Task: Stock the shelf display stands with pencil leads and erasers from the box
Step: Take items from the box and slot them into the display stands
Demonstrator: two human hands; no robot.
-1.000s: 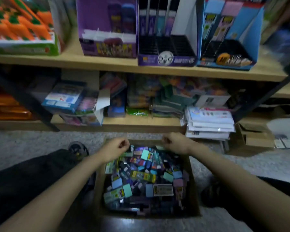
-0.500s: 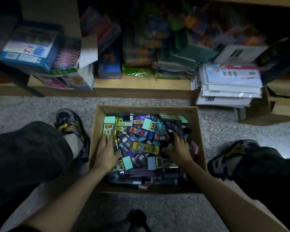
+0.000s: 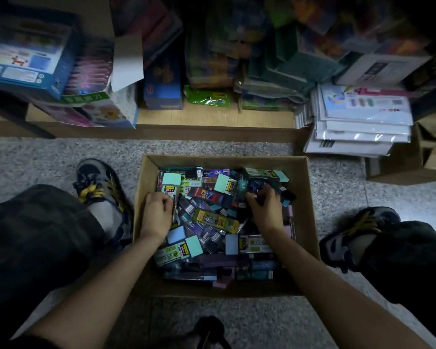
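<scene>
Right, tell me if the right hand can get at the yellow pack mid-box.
Probably yes: the yellow pack lies uncovered on top in the open box, just beside the right hand, though that hand seems to grip a dark pack.

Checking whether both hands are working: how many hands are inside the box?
2. The left hand grips a pack at the box's left side; the right hand curls into the pile right of centre. Neither is hidden.

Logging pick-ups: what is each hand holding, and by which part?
Left hand grips a mint-capped lead pack by its lower end. Right hand curls round dark packs; where, cannot tell.
</scene>
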